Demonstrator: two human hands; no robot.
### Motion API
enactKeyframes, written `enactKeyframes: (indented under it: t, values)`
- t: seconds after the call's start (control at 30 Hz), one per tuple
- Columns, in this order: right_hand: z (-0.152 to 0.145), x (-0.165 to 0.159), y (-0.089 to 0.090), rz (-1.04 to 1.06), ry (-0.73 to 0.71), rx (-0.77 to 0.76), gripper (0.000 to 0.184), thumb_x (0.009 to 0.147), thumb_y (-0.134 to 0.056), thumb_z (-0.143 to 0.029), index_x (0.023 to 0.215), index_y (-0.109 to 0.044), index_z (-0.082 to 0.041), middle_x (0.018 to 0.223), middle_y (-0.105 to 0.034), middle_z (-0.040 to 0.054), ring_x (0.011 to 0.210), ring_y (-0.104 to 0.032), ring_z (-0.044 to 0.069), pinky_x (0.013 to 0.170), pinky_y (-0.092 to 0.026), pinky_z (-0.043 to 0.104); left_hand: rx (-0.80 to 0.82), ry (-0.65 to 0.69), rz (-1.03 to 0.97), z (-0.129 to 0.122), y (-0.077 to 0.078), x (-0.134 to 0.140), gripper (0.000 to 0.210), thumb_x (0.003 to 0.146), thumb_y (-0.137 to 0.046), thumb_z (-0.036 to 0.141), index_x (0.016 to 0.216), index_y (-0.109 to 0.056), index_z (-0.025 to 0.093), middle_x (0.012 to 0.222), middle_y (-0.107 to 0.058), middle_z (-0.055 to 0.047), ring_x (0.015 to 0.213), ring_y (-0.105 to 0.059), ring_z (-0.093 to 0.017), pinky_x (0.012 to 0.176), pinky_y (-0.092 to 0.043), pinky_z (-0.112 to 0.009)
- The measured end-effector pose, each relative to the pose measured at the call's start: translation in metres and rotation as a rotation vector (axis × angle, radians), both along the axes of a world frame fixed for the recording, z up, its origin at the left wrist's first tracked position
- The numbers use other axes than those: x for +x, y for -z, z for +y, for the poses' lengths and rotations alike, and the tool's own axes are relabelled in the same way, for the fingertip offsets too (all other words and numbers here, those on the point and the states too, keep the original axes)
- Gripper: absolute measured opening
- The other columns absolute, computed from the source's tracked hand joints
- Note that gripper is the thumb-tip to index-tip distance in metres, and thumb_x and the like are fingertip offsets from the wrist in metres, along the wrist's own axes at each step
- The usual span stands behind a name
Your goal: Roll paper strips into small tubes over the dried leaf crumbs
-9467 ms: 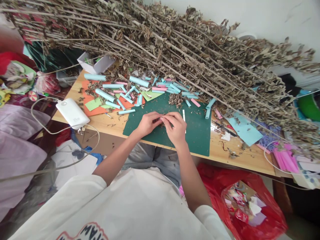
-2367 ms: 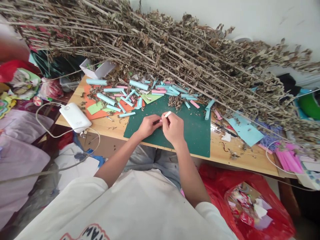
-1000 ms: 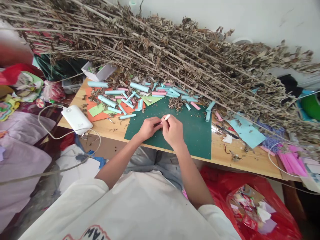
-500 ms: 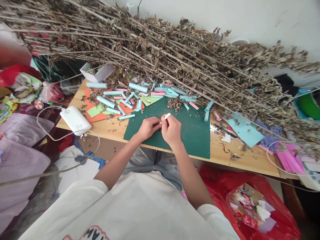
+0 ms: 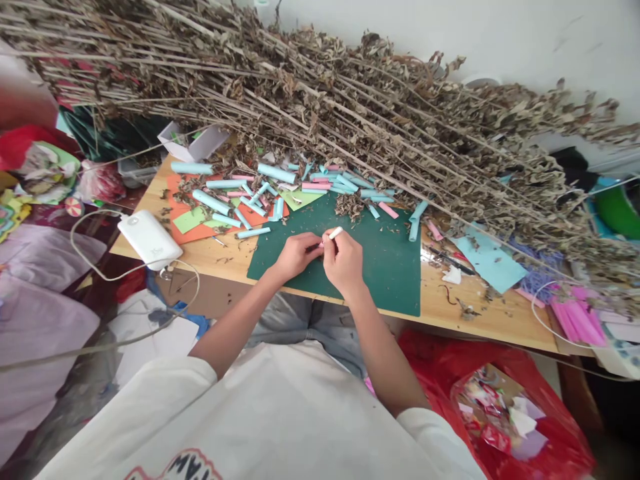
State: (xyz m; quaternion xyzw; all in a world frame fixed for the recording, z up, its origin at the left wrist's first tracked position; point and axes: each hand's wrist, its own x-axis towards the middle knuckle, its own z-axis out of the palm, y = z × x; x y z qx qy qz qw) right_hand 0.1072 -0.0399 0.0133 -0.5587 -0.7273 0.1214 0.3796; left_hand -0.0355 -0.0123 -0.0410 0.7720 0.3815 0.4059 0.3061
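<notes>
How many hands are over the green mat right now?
2: the left hand, over the left of the green mat, and the right hand beside it, holding a white stick.

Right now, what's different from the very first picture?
The white stick was lying on the mat; it got picked up and moved left, into the right hand. The left hand still has a pink bit at its fingertips. The blue tubes and leaf pile stayed put.

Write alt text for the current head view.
A person's left hand and right hand hold a small pink piece above a green mat on a wooden table; the right also grips a slim white stick. Blue rolls and pink rolls lie scattered beyond, near dried leafy stalks.
</notes>
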Motion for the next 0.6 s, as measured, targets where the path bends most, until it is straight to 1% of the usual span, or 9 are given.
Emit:
enactKeyframes:
  t: [0.07, 0.17, 0.23, 0.33, 0.37, 0.43, 0.5, 0.53, 0.6]
  values:
    - [0.001, 0.0, -0.001, -0.004, -0.011, -0.005, 0.024, 0.099, -0.04, -0.031, 0.091, -0.06, -0.02, 0.083, -0.07, 0.0068, 0.076, -0.064, 0.019, 0.07, -0.046, 0.029, 0.001, -0.009, 0.001, 0.0, 0.0, 0.0, 0.035, 0.095, -0.054, 0.042, 0.077, -0.066, 0.014, 0.074, -0.063, -0.004, 0.068, -0.057, -0.012, 0.064, -0.042, -0.021]
    - [-0.002, 0.004, -0.01, 0.044, -0.023, 0.01, 0.024, 0.098, -0.044, -0.032, 0.088, -0.062, -0.02, 0.078, -0.069, 0.0044, 0.068, -0.062, 0.016, 0.066, -0.045, 0.027, 0.019, -0.001, -0.014, 0.0, -0.001, 0.0, 0.033, 0.094, -0.056, 0.042, 0.082, -0.068, 0.014, 0.075, -0.065, -0.004, 0.069, -0.058, -0.012, 0.064, -0.043, -0.02]
    - [-0.008, 0.011, -0.02, 0.11, 0.061, 0.066, 0.025, 0.097, -0.047, -0.035, 0.086, -0.063, -0.02, 0.076, -0.068, 0.003, 0.063, -0.06, 0.014, 0.064, -0.045, 0.026, 0.036, 0.0, -0.031, 0.0, 0.0, 0.001, 0.03, 0.092, -0.06, 0.043, 0.088, -0.07, 0.014, 0.079, -0.067, -0.005, 0.069, -0.06, -0.012, 0.064, -0.043, -0.02]
    - [-0.018, 0.027, -0.028, 0.221, 0.285, 0.181, 0.025, 0.098, -0.045, -0.038, 0.091, -0.063, -0.021, 0.08, -0.068, 0.0033, 0.062, -0.06, 0.014, 0.064, -0.046, 0.027, 0.048, -0.028, -0.029, 0.0, 0.001, 0.002, 0.029, 0.089, -0.064, 0.043, 0.091, -0.071, 0.015, 0.081, -0.07, -0.006, 0.068, -0.06, -0.012, 0.064, -0.045, -0.021]
    - [-0.02, 0.034, -0.026, 0.228, 0.329, 0.206, 0.025, 0.099, -0.045, -0.037, 0.093, -0.062, -0.021, 0.081, -0.068, 0.0037, 0.062, -0.06, 0.014, 0.064, -0.046, 0.027, 0.051, -0.035, -0.025, 0.0, 0.001, 0.002, 0.028, 0.089, -0.064, 0.042, 0.09, -0.071, 0.015, 0.081, -0.07, -0.005, 0.067, -0.06, -0.012, 0.064, -0.045, -0.022]
    - [-0.023, 0.047, -0.016, 0.149, 0.33, 0.222, 0.023, 0.098, -0.046, -0.034, 0.094, -0.064, -0.021, 0.084, -0.069, 0.0048, 0.065, -0.062, 0.015, 0.066, -0.048, 0.028, 0.073, -0.041, -0.03, -0.002, 0.001, 0.002, 0.026, 0.089, -0.065, 0.04, 0.09, -0.071, 0.015, 0.082, -0.07, -0.006, 0.069, -0.062, -0.012, 0.065, -0.047, -0.022]
    - [-0.025, 0.059, 0.0, -0.039, 0.256, 0.184, 0.021, 0.097, -0.049, -0.03, 0.098, -0.067, -0.02, 0.088, -0.071, 0.0067, 0.073, -0.064, 0.017, 0.071, -0.049, 0.029, 0.127, -0.041, -0.047, -0.003, 0.0, 0.001, 0.023, 0.09, -0.065, 0.037, 0.093, -0.071, 0.016, 0.087, -0.072, -0.007, 0.076, -0.065, -0.013, 0.069, -0.05, -0.023]
    - [-0.027, 0.065, 0.009, -0.138, 0.228, 0.142, 0.022, 0.096, -0.048, -0.028, 0.102, -0.068, -0.021, 0.092, -0.072, 0.0076, 0.079, -0.065, 0.018, 0.073, -0.05, 0.03, 0.158, -0.038, -0.055, -0.004, 0.0, 0.001, 0.021, 0.09, -0.065, 0.036, 0.096, -0.071, 0.016, 0.09, -0.072, -0.008, 0.08, -0.067, -0.014, 0.072, -0.052, -0.024]
    - [-0.031, 0.075, 0.026, -0.298, 0.213, 0.072, 0.027, 0.095, -0.046, -0.021, 0.112, -0.068, -0.021, 0.102, -0.072, 0.0091, 0.089, -0.065, 0.021, 0.076, -0.05, 0.031, 0.209, -0.038, -0.077, -0.006, -0.003, 0.0, 0.019, 0.091, -0.064, 0.032, 0.1, -0.071, 0.017, 0.094, -0.072, -0.009, 0.086, -0.068, -0.014, 0.075, -0.053, -0.024]
